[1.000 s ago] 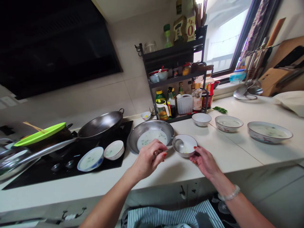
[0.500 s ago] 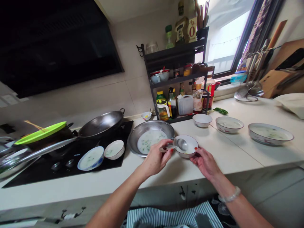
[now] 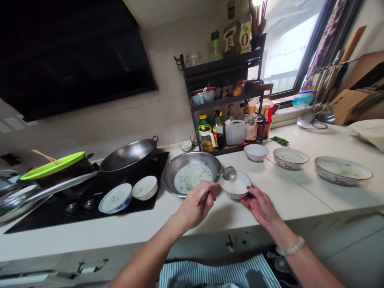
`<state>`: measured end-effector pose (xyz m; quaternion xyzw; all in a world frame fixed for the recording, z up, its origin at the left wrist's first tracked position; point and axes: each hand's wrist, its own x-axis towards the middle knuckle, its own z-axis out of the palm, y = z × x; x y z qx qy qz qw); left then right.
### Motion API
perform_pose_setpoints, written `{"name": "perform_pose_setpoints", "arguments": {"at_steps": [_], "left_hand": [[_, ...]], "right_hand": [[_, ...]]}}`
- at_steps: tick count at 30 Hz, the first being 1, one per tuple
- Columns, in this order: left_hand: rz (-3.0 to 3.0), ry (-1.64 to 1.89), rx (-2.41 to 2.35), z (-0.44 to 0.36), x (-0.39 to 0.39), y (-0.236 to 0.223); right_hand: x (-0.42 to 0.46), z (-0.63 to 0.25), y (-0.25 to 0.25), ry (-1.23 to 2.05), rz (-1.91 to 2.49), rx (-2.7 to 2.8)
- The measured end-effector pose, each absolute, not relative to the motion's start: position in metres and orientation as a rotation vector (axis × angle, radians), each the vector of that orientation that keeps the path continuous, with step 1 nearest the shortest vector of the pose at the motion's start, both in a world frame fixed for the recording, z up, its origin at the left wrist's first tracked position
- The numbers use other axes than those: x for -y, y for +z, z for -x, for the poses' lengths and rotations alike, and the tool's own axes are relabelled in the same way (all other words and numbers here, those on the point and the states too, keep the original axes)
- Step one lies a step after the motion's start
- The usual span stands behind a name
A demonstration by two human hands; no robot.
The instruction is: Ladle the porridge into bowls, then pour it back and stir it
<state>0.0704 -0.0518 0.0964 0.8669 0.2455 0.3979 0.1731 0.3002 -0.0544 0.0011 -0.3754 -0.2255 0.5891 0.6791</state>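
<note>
Kitchen; pale counter (image 3: 288, 196) running beneath a dark spice rack (image 3: 222, 70), which stands behind the basin.

Metal basin (image 3: 170, 176): wide, holding white liquid with green flecks. Probably the heaviest piece, thin-walled and stiff; best lifted by opposite rims, kept level.

White bowl (image 3: 229, 193): just right of the basin, some pale liquid inside. Looks like ceramic or enamel, so rigid, light enough for one hand, perhaps chippable; slick if wet. Hold by rim and underside.

Left hand (image 3: 195, 206): in front of the basin's right side, fingers curled round the ladle handle. Right hand (image 3: 261, 206): beyond the bowl, right of the basin, thumb at the rim, fingers tucked below, pinching it.

Ladle (image 3: 229, 173): cup over the bowl's far rim, beside the basin. Likely light, stiff metal; grip suits the handle.

Unclear: cup's contents; handle mostly covered by the fist; whether the bowl's base meets the counter; right fingertips partly hidden.
</note>
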Motion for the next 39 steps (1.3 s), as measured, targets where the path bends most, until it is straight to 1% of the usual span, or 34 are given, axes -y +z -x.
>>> {"name": "perform_pose_setpoints", "arguments": {"at_steps": [6,11,13,16,20,23,26,32,39], "left_hand": [[-1.525,1.314,-0.846,-0.060,0.040,0.093],[-1.213,1.544,-0.928,-0.028,0.028,0.108],[-1.200,1.591,-0.994,-0.010,0.022,0.111],[-1.340,1.593,-1.132,0.015,0.014,0.109],[-1.625,1.413,-1.413,0.034,0.010,0.100],[-1.727,1.321,-1.515,0.034,0.011,0.096],[-1.653,1.329,-1.483,0.028,0.009,0.093],[-1.165,1.509,-1.404,0.022,-0.004,0.084],[-1.101,1.592,-1.359,0.029,-0.011,0.078]], "right_hand": [[0.056,-0.300,0.004,1.317,0.870,0.507],[0.055,-0.301,0.004,1.302,0.881,0.499],[0.054,-0.301,0.005,1.304,0.893,0.500],[0.053,-0.301,0.005,1.303,0.904,0.497],[0.052,-0.302,0.004,1.307,0.915,0.500],[0.052,-0.302,0.004,1.301,0.920,0.497],[0.052,-0.302,0.004,1.293,0.920,0.489],[0.053,-0.303,0.002,1.291,0.914,0.488],[0.053,-0.301,0.004,1.282,0.938,0.526]]}}
